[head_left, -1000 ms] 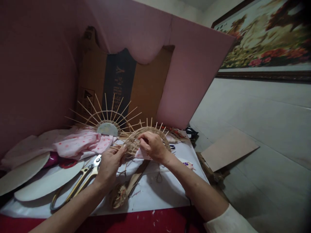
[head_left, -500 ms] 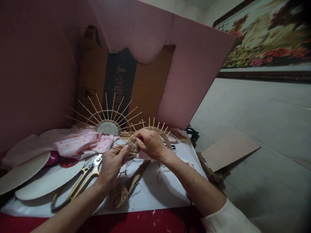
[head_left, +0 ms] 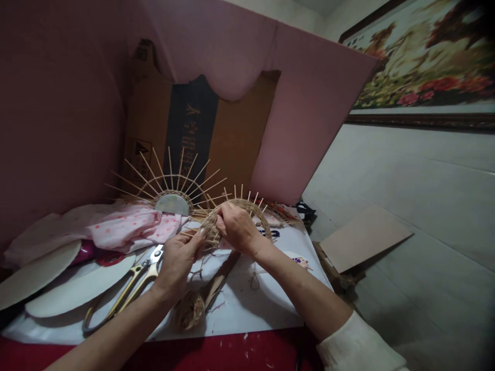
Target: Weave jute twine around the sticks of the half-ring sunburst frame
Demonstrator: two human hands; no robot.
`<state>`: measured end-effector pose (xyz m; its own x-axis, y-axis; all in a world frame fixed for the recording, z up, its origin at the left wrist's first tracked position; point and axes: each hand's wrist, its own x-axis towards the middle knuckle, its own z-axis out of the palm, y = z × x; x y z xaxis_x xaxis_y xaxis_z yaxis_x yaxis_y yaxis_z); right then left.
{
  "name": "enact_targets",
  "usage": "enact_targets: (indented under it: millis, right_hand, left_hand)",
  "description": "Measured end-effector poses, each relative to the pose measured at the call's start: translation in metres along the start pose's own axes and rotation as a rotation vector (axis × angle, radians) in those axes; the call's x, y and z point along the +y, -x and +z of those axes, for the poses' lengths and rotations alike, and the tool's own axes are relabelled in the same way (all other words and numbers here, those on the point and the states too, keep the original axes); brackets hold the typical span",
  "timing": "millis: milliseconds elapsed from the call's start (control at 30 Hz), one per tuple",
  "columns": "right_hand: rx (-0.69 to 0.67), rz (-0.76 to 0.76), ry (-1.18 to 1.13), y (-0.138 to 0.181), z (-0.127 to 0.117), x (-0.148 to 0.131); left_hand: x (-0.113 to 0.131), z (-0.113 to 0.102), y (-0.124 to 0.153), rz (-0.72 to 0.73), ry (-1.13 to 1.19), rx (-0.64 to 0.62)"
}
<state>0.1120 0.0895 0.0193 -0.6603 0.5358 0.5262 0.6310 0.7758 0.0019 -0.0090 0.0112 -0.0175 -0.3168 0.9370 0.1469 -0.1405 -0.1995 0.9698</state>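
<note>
A half-round woven piece [head_left: 258,212] with short wooden spokes sticking out of its rim is held over the white sheet [head_left: 247,304]. My left hand [head_left: 178,258] grips its left edge, fingers closed on the weave. My right hand [head_left: 236,225] pinches the weave near the top left, fingers pressed together. A thin jute strand [head_left: 199,269] hangs down from the piece to a loose bundle of jute twine [head_left: 190,310] on the sheet below my hands.
Gold-handled scissors [head_left: 122,294] lie left of my left hand. A second spoked piece [head_left: 170,202] with long sticks stands behind on pink dotted cloth [head_left: 127,228]. White half-round cut-outs [head_left: 73,289] lie at left. A cardboard box [head_left: 232,139] and pink boards back the table.
My right hand has shifted slightly left and up along the woven rim. The left hand stays on the left edge.
</note>
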Motion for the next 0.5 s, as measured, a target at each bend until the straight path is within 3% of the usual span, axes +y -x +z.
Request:
enact_targets:
  millis: [133, 300, 400, 500]
  right_hand:
    - [0.190, 0.121, -0.021, -0.005, 0.004, 0.020]
    - [0.370, 0.282, -0.048, -0.002, -0.016, 0.058]
    - [0.372, 0.209, -0.199, 0.006, -0.021, 0.051]
    - [0.255, 0.098, -0.307, 0.014, -0.016, 0.030]
  left_hand:
    - [-0.003, -0.004, -0.003, -0.007, -0.002, 0.021]
    - [-0.008, -0.008, -0.005, -0.020, -0.004, 0.028]
    - [-0.010, -0.008, -0.005, -0.016, -0.006, 0.027]
    - [-0.010, -0.008, -0.004, -0.011, -0.010, 0.030]
